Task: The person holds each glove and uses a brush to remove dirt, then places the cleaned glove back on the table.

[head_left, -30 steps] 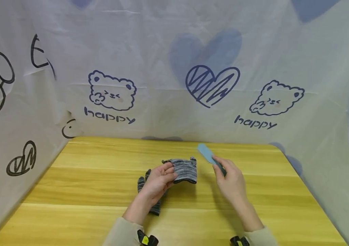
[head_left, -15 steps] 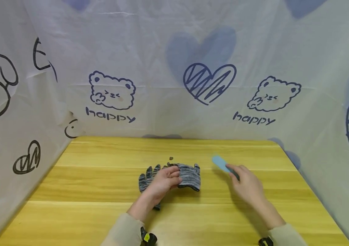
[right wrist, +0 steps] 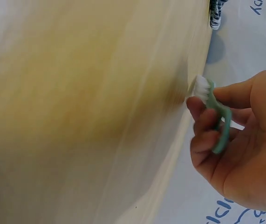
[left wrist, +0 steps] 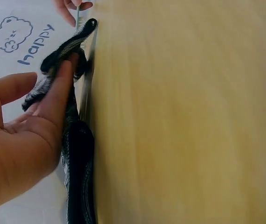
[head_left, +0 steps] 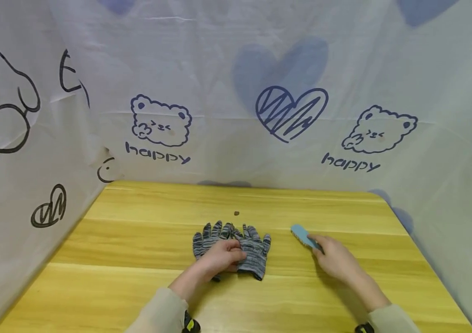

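Two grey-and-black striped knit gloves lie side by side on the wooden table, a left glove (head_left: 208,240) and a right glove (head_left: 257,254). My left hand (head_left: 221,256) is over their inner edges and partly hides both. In the left wrist view its thumb stands apart from a straight finger (left wrist: 53,107), which touches the dark knit cloth (left wrist: 67,51). To the right, my right hand (head_left: 336,259) grips a small light-blue brush (head_left: 301,234) just above the table. White bristles (right wrist: 201,88) and a green looped handle (right wrist: 225,130) show in the right wrist view.
A small dark bit (head_left: 236,213) lies behind the gloves on the table (head_left: 136,296). White sheeting (head_left: 219,148) with drawn bears and hearts hangs along the back and both sides.
The right glove has come down from my raised left hand and now lies flat beside the other. My right hand has moved right and lower with the brush, whose bristles now face down.
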The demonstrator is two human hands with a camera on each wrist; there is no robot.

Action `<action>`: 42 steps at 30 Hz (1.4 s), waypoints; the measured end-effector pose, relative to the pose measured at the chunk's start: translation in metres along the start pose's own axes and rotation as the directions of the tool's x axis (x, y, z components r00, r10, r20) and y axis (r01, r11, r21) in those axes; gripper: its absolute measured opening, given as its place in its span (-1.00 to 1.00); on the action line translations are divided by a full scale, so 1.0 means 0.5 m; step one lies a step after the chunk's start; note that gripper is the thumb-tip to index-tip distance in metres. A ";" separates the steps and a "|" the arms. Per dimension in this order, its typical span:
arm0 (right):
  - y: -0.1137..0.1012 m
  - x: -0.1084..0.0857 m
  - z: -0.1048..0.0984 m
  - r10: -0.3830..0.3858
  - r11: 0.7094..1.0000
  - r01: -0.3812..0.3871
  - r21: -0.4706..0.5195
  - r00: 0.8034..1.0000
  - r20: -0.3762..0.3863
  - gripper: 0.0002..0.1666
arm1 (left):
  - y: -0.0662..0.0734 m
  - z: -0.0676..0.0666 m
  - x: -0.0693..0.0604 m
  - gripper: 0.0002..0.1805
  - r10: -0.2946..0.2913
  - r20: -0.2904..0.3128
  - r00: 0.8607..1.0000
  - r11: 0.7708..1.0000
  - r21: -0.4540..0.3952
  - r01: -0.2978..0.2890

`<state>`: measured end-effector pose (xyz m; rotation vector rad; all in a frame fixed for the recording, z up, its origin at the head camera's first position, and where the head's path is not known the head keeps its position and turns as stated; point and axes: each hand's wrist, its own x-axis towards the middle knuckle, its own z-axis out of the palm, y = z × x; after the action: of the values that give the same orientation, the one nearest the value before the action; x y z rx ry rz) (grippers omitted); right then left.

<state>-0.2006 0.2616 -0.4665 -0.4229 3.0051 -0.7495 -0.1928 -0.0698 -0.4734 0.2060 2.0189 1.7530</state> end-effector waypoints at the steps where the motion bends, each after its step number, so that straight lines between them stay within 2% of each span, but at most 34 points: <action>1: 0.001 -0.001 0.001 -0.002 1.000 0.002 -0.001 1.000 0.006 -0.48 | 0.000 0.002 -0.001 -0.81 -0.009 -0.002 1.000 1.000 0.010 0.009; 3: 0.002 -0.003 0.002 0.000 1.000 0.000 0.001 1.000 0.018 -0.48 | -0.002 0.007 0.000 -0.64 -0.029 -0.001 1.000 0.999 0.015 0.029; 7: 0.002 -0.008 0.006 0.014 1.000 -0.014 0.010 0.999 0.035 -0.48 | -0.008 0.014 0.001 -0.56 -0.067 0.002 0.998 0.997 0.040 0.067; 13: -0.003 -0.014 0.008 0.035 0.999 -0.036 0.024 0.999 0.038 -0.47 | -0.013 0.019 0.002 -0.52 -0.087 0.037 0.996 0.981 0.179 0.079; 17: -0.005 -0.015 0.010 0.037 0.999 -0.038 0.020 0.998 0.051 -0.46 | -0.010 0.022 -0.004 -0.53 -0.037 0.008 0.999 0.966 0.256 0.034; 19: -0.005 -0.014 0.011 0.039 0.999 -0.041 0.030 0.997 0.069 -0.46 | -0.009 0.024 -0.007 -0.60 0.005 -0.024 1.000 0.947 0.321 0.003; 22: -0.005 -0.011 0.010 0.049 0.997 -0.054 0.055 0.994 0.094 -0.44 | -0.006 0.027 -0.010 -0.80 0.078 -0.070 0.995 0.905 0.423 -0.041; 23: -0.005 -0.009 0.009 0.053 0.996 -0.059 0.062 0.994 0.097 -0.43 | -0.004 0.029 -0.011 -0.81 0.100 -0.082 0.992 0.887 0.458 -0.052; 25: -0.004 -0.004 0.006 0.053 0.996 -0.060 0.073 0.994 0.096 -0.43 | -0.002 0.032 -0.010 -0.68 0.135 -0.094 0.986 0.866 0.496 -0.071; 27: -0.003 0.001 0.004 0.052 0.995 -0.059 0.078 0.995 0.091 -0.43 | 0.000 0.034 -0.007 -0.60 0.155 -0.096 0.983 0.854 0.513 -0.085; 31: -0.001 0.005 0.005 0.050 0.995 -0.057 0.081 0.995 0.089 -0.43 | -0.003 0.036 -0.003 -0.57 0.179 -0.088 0.980 0.842 0.528 -0.107; 33: 0.001 0.003 0.007 0.058 0.994 -0.066 0.083 0.994 0.093 -0.43 | -0.006 0.039 -0.002 -0.57 0.172 -0.072 0.983 0.838 0.535 -0.107; 38: 0.001 -0.002 0.012 0.085 0.992 -0.094 0.089 0.992 0.098 -0.42 | -0.012 0.047 -0.006 -0.63 0.092 -0.027 0.995 0.817 0.573 -0.060; 42: -0.005 -0.007 0.015 0.115 0.985 -0.126 0.114 0.988 0.100 -0.41 | -0.010 0.053 -0.010 -0.68 0.065 -0.012 0.998 0.787 0.616 -0.044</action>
<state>-0.1961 0.2571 -0.4720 -0.2614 2.8503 -0.8695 -0.1762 -0.0487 -0.4795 0.4447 2.5741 1.0593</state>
